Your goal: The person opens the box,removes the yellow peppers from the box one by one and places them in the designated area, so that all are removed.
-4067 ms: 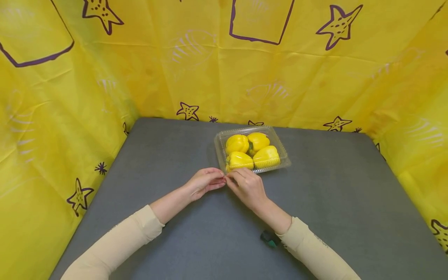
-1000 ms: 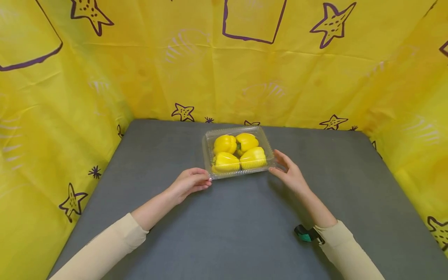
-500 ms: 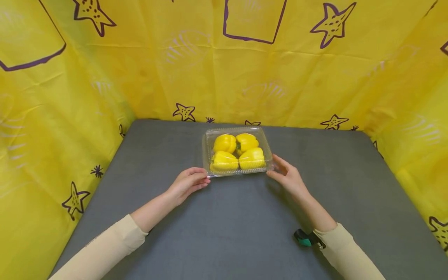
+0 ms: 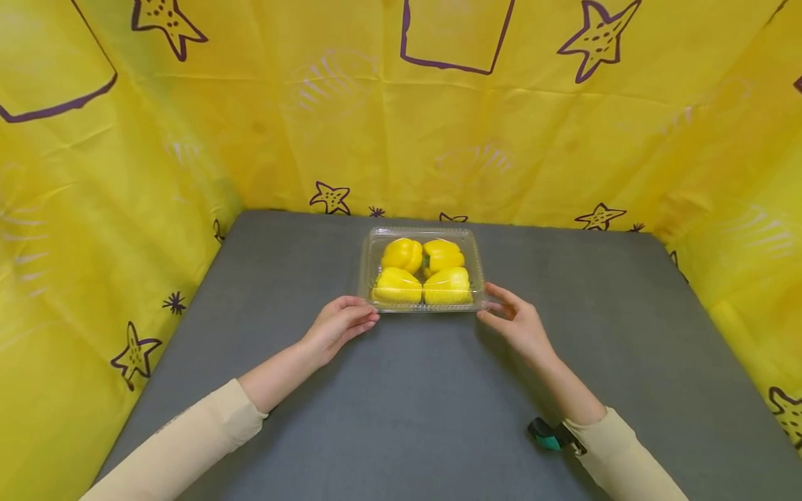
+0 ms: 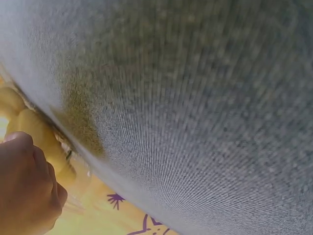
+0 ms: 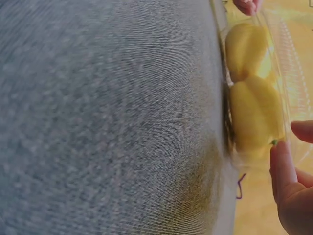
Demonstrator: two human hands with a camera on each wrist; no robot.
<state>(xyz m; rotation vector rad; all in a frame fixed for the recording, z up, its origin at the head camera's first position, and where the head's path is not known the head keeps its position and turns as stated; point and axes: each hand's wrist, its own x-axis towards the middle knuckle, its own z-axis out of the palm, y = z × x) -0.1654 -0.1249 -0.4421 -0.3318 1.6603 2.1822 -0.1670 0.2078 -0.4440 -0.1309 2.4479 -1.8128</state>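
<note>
A clear plastic clamshell container [image 4: 426, 309] sits toward the back of the table, its lid down over several yellow bell peppers [image 4: 447, 287]. At its near left corner my left hand [image 4: 338, 327] pinches the rim between thumb and fingers. My right hand [image 4: 520, 327] has thumb and fingers around the near right corner. In the right wrist view, two peppers [image 6: 254, 115] show through the clear wall, with the right hand [image 6: 298, 200] beside them. The left wrist view catches the left hand [image 5: 29, 183] from behind, partly covering the peppers [image 5: 36, 129].
The grey tabletop [image 4: 401, 410] spreads around the container. Yellow cloth [image 4: 263, 125] with starfish and fish drawings hangs behind and at both sides. A black and green strap piece [image 4: 551, 437] sticks out at the right cuff.
The right hand has gone from the near left corner to the near right corner. The container has shifted left, then turned slightly so its near edge runs level across the view.
</note>
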